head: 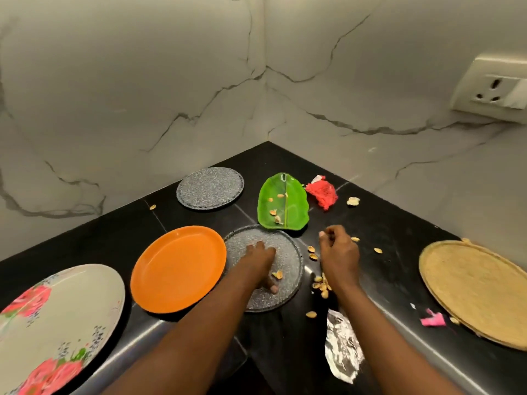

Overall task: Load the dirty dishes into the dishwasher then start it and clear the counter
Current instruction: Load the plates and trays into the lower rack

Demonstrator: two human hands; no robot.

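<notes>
Several dirty dishes lie on the black counter (370, 223). My left hand (261, 263) rests palm down on a grey speckled plate (291, 252) next to a few nut shells (277, 274). My right hand (338, 252) hovers over the counter right of that plate, its fingers curled and pinching shell pieces. An orange plate (178, 267) sits left of the grey one. A green leaf-shaped dish (282, 202) with shells lies behind. A second grey speckled plate (210, 187) sits near the wall. A floral plate (57, 323) lies at the front left and a tan round plate (473, 289) at the right.
Loose shells (321, 285) are scattered between my hands. A red net bag (322, 192) lies by the green dish, crumpled foil (342, 349) near the front and a pink scrap (433, 320) by the tan plate. A wall socket (496, 89) is at the upper right.
</notes>
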